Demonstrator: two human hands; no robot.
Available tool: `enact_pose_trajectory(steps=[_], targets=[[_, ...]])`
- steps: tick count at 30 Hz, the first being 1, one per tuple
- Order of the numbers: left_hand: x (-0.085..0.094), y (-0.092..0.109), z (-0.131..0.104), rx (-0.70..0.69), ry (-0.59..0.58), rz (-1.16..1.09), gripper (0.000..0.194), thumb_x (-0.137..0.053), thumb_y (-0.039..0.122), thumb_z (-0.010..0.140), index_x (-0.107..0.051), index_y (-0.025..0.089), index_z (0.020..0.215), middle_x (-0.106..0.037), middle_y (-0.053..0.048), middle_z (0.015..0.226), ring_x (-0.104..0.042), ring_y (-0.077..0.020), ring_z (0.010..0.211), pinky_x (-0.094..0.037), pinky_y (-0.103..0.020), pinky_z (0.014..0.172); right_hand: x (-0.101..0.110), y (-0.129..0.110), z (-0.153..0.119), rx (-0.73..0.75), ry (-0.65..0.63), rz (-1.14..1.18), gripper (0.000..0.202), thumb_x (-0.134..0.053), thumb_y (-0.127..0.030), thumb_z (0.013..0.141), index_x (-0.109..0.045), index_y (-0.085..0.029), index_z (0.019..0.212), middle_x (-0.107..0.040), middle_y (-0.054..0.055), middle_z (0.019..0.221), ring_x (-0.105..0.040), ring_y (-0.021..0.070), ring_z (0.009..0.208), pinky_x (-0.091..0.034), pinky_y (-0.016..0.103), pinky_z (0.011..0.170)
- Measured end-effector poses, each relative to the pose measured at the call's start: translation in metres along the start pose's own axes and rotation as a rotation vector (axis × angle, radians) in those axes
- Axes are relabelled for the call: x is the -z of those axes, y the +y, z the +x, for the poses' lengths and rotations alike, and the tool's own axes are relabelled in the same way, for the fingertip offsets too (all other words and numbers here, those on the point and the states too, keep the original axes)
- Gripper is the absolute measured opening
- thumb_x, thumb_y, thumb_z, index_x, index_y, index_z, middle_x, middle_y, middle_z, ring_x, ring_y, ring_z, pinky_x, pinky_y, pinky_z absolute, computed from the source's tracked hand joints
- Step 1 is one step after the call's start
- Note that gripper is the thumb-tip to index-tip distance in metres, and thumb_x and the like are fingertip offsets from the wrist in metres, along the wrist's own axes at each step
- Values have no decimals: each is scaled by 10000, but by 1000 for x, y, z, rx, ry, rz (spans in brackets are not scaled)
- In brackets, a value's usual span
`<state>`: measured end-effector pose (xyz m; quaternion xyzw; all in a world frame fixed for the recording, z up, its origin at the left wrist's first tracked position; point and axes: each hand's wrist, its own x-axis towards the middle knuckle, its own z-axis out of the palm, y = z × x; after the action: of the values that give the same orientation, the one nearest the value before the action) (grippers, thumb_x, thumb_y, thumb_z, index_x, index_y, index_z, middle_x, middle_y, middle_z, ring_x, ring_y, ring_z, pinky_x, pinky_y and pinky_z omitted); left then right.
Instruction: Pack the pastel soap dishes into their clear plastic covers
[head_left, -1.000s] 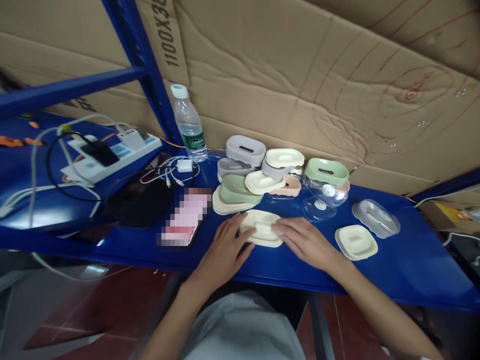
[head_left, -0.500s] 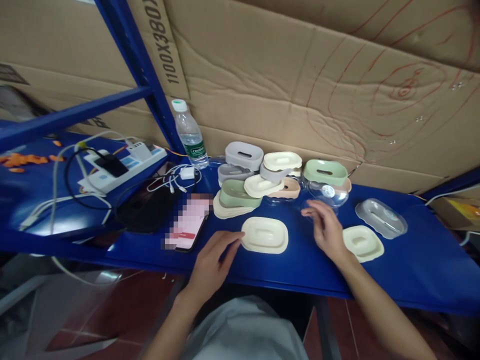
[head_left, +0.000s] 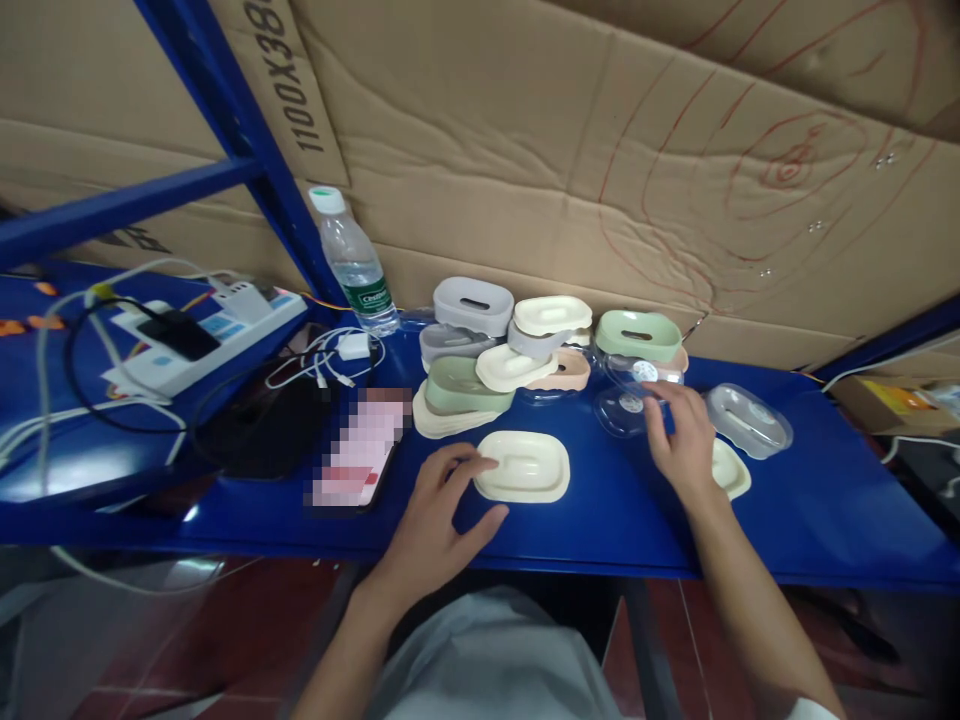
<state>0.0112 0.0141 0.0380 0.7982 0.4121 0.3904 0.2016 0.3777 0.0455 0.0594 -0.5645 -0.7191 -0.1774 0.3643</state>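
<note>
Plainly, the left hand (head_left: 444,515) touches one cream dish (head_left: 531,467), two green boxes (head_left: 469,388) beyond.

The person I'm watching wears a loose, pale grey-blue garment (head_left: 495,665), softly creased over the front. A whitish edge of sleeve (head_left: 814,711) peeks out at the right arm. Below it the forearm (head_left: 757,600) is bare, and the left hand (head_left: 442,510) and right hand (head_left: 686,435) are ungloved.

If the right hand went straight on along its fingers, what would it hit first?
The right hand would likely meet the stickered clear cover below the green box first; one view leaves the gap unclear.
</note>
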Motion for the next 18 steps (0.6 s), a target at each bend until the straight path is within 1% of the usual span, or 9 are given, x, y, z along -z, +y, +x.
enact_pose_trajectory(steps=[1,3,5,7,10,12,15,17,18], targets=[[-2,-2,0,-3,-61,37,376,-651,397,1016,-632,272,1370,-595,-128,1423,-596,-290,1333,-517,-453,1104,0,7,1,-34,-22,-61,283,-557,-347,1085,-704,-227,1295,-762,120,1242,-702,306,1159,-526,472,997],[-7,-6,1,-13,-154,91,480,-669,368,1011,-561,310,1476,-466,-126,1604,-463,-329,1497,-447,-525,1203,-2,18,1,-51,-121,-144,319,-548,-414,1087,-715,-219,1276,-756,126,1265,-698,323,1149,-511,472,967],[-12,-9,1,-30,-195,124,493,-662,357,1019,-543,321,1496,-384,-117,1680,-382,-351,1560,-398,-571,1243,-4,25,1,-63,-174,-161,344,-552,-462,1082,-727,-221,1254,-758,121,1275,-698,327,1146,-500,463,954],[-15,-12,1,-47,-199,136,490,-663,345,1019,-548,325,1495,-358,-111,1703,-356,-362,1578,-372,-594,1259,-4,28,0,-87,-162,-136,333,-551,-468,1083,-740,-224,1206,-779,108,1228,-709,317,1123,-495,452,948],[-14,-12,1,-56,-206,121,535,-690,324,997,-539,342,1511,-376,-101,1701,-364,-368,1576,-375,-596,1261,-1,28,0,-106,-161,-67,332,-524,-448,1095,-750,-210,1152,-801,116,1155,-723,320,1103,-495,473,966],[-12,-11,3,-51,-215,106,545,-688,296,985,-540,338,1508,-392,-100,1693,-379,-363,1570,-392,-587,1252,-2,24,0,-78,-228,-10,344,-507,-445,1101,-758,-214,1146,-806,119,1139,-733,317,1092,-508,494,987],[-12,-10,5,-66,-207,112,401,-616,178,961,-627,277,1349,-467,-112,1631,-434,-341,1535,-409,-571,1233,-7,9,-1,8,-360,86,335,-539,-469,1086,-769,-236,1160,-798,105,1175,-739,300,1122,-542,497,1032],[-13,-10,5,-91,-198,137,323,-574,113,926,-658,247,1208,-545,-117,1555,-490,-329,1489,-417,-566,1218,-11,-4,-2,62,-419,153,329,-564,-473,1076,-749,-254,1236,-782,91,1246,-727,281,1186,-555,477,1072],[-14,-10,5,-100,-190,152,308,-567,98,915,-660,241,1172,-573,-117,1522,-518,-325,1460,-427,-560,1206,-11,-10,-2,80,-440,201,335,-571,-462,1075,-724,-264,1297,-768,84,1292,-714,270,1224,-557,468,1092]])
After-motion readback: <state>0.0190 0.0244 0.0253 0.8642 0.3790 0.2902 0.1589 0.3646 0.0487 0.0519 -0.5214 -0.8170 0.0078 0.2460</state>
